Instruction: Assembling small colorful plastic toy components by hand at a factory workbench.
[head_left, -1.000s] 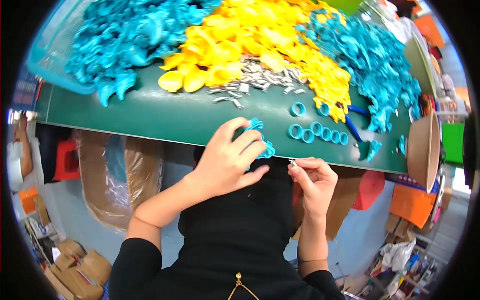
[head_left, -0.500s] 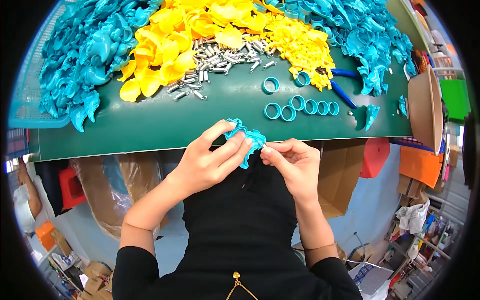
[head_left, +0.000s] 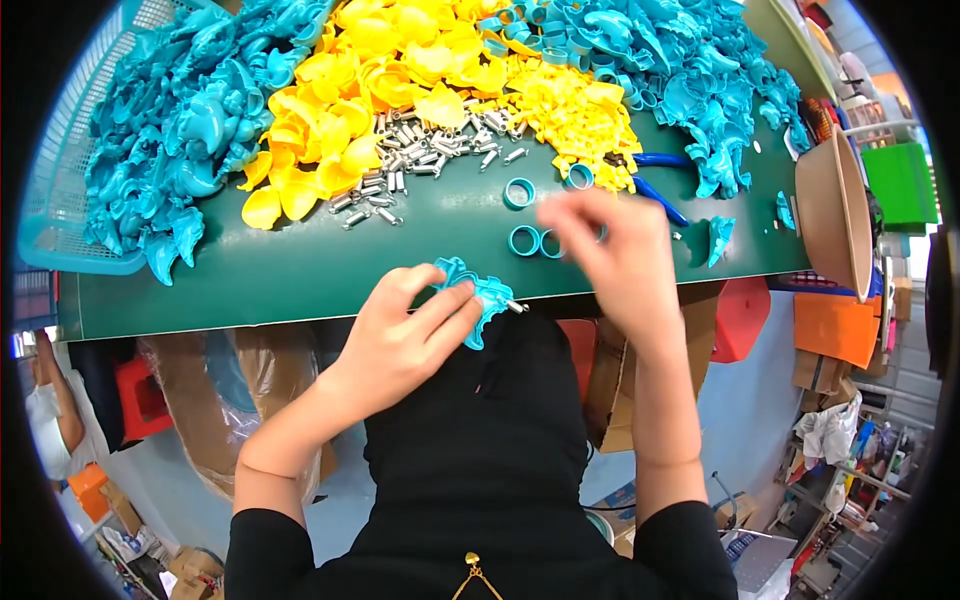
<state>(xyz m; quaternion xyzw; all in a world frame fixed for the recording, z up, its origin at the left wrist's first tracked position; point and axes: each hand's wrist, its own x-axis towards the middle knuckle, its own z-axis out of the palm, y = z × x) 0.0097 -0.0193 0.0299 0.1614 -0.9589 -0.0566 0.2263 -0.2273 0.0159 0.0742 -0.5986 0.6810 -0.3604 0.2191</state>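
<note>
We have a curved teal plastic piece just at the front edge of the green table, and a small metal spring sticks out from its right end. The spring's long axis runs away from our grip, to the right and slightly toward our body, so its free end faces the side of our right arm. Our left hand is much the nearer one: its thumb and fingers are closed on the piece from the left, leaving the spring's outer part uncovered. Our right hand is apart from both, above and to the right of the spring, with its fingertips by the teal rings. It is blurred, and we cannot tell whether those fingers pinch anything; it also hides some of the rings. Farther out, a pile of loose springs lies beyond the piece, between the large yellow pieces and the small yellow pieces. The blue-handled pliers rest beyond our right hand. A teal basket stands at far left, and a brown tub at far right.
</note>
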